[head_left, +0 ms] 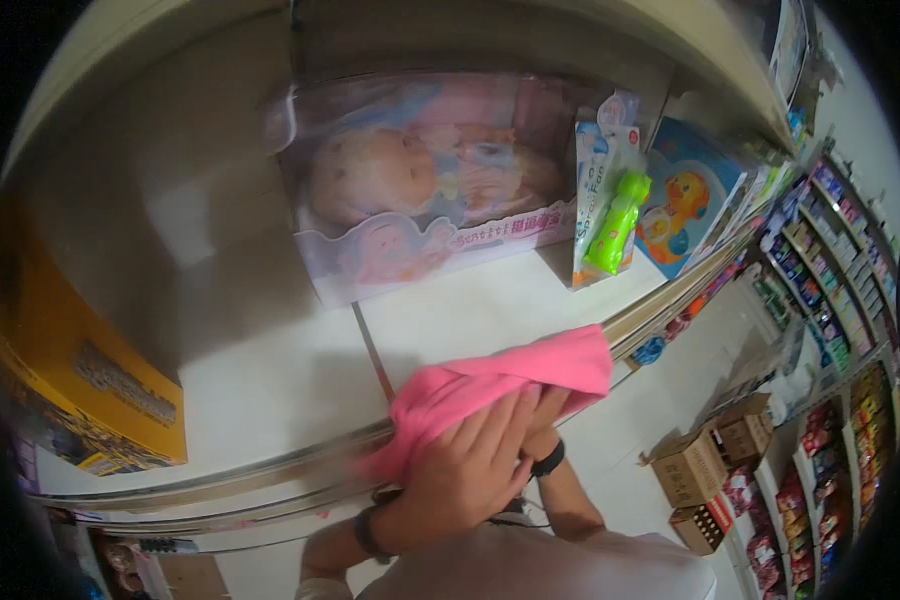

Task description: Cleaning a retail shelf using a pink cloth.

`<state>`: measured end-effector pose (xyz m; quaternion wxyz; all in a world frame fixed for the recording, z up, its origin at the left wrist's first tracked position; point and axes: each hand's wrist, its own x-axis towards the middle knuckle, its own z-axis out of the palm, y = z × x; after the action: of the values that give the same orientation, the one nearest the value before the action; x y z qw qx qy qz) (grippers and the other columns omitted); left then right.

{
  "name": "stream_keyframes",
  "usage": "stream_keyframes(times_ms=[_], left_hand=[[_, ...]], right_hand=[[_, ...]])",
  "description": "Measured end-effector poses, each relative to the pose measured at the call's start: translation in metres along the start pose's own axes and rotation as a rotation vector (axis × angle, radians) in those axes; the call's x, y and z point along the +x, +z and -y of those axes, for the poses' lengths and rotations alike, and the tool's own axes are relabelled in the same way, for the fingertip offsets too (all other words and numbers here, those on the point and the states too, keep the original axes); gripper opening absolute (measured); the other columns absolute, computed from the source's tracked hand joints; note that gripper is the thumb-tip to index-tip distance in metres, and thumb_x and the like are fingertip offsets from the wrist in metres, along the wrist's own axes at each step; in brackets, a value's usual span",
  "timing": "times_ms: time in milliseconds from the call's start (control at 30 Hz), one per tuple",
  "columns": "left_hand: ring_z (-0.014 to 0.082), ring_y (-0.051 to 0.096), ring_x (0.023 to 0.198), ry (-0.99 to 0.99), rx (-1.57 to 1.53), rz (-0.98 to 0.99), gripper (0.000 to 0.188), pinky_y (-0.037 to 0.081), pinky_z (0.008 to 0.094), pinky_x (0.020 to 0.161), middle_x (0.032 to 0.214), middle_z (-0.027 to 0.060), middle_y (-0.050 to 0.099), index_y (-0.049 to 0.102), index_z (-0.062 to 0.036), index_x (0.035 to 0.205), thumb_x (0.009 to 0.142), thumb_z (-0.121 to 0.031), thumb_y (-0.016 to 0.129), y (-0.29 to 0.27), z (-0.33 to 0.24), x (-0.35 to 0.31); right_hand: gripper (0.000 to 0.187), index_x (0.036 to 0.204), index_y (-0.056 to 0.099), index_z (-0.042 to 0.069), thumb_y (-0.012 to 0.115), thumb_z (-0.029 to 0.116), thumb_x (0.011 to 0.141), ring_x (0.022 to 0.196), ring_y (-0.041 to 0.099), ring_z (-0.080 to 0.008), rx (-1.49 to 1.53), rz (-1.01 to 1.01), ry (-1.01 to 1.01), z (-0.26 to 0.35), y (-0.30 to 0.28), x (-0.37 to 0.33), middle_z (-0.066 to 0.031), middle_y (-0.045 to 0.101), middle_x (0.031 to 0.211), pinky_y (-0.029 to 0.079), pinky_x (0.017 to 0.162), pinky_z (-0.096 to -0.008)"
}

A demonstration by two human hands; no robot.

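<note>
A bright pink cloth (505, 365) lies bunched and folded along the front edge of the white shelf (450, 320). My left hand (470, 455) rests on it, its fingers stretched out and lying flat; a dark band circles that wrist. Beside it, partly covered by the left hand, my right hand (543, 412) grips the cloth near its right end, below a black wristwatch (548, 460). Some of the right fingers are hidden. Beyond the cloth stand a boxed doll (420, 180) and a green spray fan (618, 222) on a card.
At the left of the shelf stands a yellow box (100, 370). A blue box with a duck picture (678, 205) is by the right edge. Across the aisle floor, cardboard cartons (688, 468) sit beside racks of packaged goods (825, 440).
</note>
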<state>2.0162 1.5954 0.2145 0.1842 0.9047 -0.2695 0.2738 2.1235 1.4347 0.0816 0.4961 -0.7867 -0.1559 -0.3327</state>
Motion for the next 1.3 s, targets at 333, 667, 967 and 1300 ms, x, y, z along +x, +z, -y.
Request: stream_keyframes(times_ms=[333, 667, 967, 1300], left_hand=[[0.0260, 0.065, 0.067, -0.143, 0.265, 0.423, 0.066, 0.052, 0.0397, 0.065, 0.077, 0.0138, 0.065, 0.045, 0.0074, 0.134, 0.086, -0.033, 0.065, -0.071, -0.034, 0.087], [0.0407, 0.064, 0.066, -0.286, 0.302, 0.306, 0.072, 0.053, 0.0462, 0.065, 0.079, 0.0259, 0.065, 0.030, -0.0040, 0.147, 0.082, -0.013, 0.057, -0.023, 0.090, 0.153], [0.0353, 0.067, 0.063, -0.676, 0.226, 0.641, 0.063, 0.053, 0.0472, 0.073, 0.087, 0.0310, 0.065, 0.033, 0.0044, 0.141, 0.084, -0.012, 0.052, -0.021, 0.087, 0.224], [0.0402, 0.066, 0.073, -0.539, 0.391, 0.518, 0.056, 0.052, 0.0482, 0.075, 0.080, 0.0267, 0.066, 0.045, 0.0084, 0.128, 0.084, -0.025, 0.057, -0.010, 0.097, 0.209]], right_hand=[[0.048, 0.113, 0.067, 0.013, 0.073, 0.021, 0.065, 0.098, 0.061, -0.0290, 0.063, 0.181, 0.001, -0.054, -0.013, 0.026, -0.0090, 0.066, 0.106, 0.046, 0.086, -0.0432], [0.049, 0.113, 0.067, 0.014, 0.074, 0.021, 0.065, 0.099, 0.061, -0.0291, 0.191, 0.396, -0.040, -0.085, -0.010, 0.032, -0.0090, 0.066, 0.106, 0.046, 0.086, -0.0432], [0.049, 0.113, 0.067, 0.014, 0.074, 0.022, 0.065, 0.099, 0.061, -0.0291, 0.218, 0.469, -0.038, -0.100, -0.017, 0.033, -0.0089, 0.066, 0.106, 0.046, 0.087, -0.0433], [0.050, 0.114, 0.067, 0.014, 0.075, 0.022, 0.065, 0.100, 0.061, -0.0291, 0.214, 0.486, -0.040, -0.095, -0.014, 0.027, -0.0089, 0.066, 0.107, 0.046, 0.087, -0.0434]])
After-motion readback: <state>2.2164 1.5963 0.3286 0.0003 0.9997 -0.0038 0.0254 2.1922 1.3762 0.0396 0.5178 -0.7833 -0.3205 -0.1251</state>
